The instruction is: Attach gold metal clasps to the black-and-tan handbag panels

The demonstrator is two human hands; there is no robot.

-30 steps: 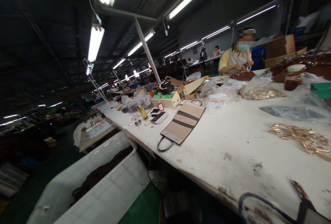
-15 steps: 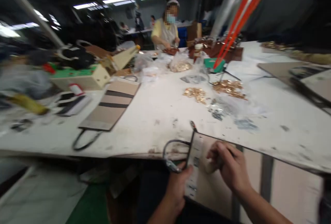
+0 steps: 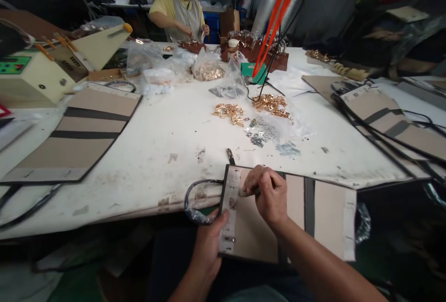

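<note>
A flat beige bag panel (image 3: 252,227) with dark edging and dark cross bands lies at the table's front edge, partly overhanging. My left hand (image 3: 208,241) grips its left end, thumb on top of the white strip and fingers underneath. Above the panel, my right hand (image 3: 270,195) is closed around a small pale-ended tool (image 3: 245,193); its kind is mostly hidden by my fingers. Small metal fittings (image 3: 229,239) sit along the white strip. A dark handle (image 3: 193,202) in clear wrap loops out from the panel's left end.
Another bag panel (image 3: 90,128) lies on the left, and stacked panels (image 3: 376,107) lie on the right. Gold fittings (image 3: 230,112) and silver plates (image 3: 287,148) are scattered mid-table. A cream machine (image 3: 31,79) stands at left. Orange straps (image 3: 275,18) hang down. Across the table a person (image 3: 177,11) works.
The view has swung right and sharpened, so the things appear further left. My right hand has moved up the panel, closer to the white strip; my left hand keeps its hold.
</note>
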